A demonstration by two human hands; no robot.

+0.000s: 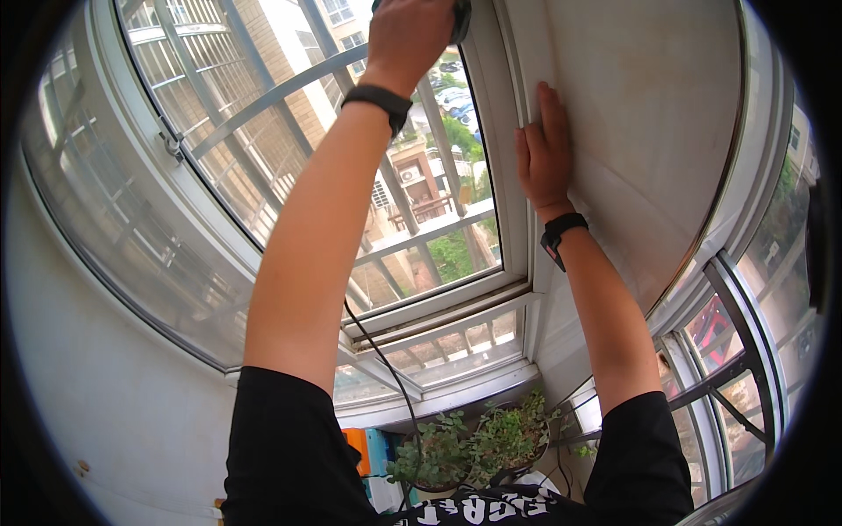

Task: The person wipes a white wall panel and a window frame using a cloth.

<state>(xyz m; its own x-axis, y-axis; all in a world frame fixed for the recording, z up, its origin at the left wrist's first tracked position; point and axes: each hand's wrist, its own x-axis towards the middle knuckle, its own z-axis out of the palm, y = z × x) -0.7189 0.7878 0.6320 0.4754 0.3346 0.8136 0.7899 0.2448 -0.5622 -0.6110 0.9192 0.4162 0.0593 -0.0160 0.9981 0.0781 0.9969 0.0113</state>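
My left hand (416,36) reaches up over the window pane (316,112), its back towards me. It grips a dark object (462,21) that shows past the hand's right side. The top edge of the view cuts this object off, so its kind cannot be told. My right hand (547,148) rests flat against the pale wall panel (631,131), just right of the white window frame (503,131). Its fingers point upward and it holds nothing. A black band (378,105) circles the left wrist, another black band (564,230) the right.
A black cable (388,361) hangs below the left forearm towards the potted plants (506,434). Orange (356,448) and blue (377,452) boxes stand beside them. Metal bars (289,79) cross outside the glass. A latch (172,143) sits left; a window stay (740,414) is at lower right.
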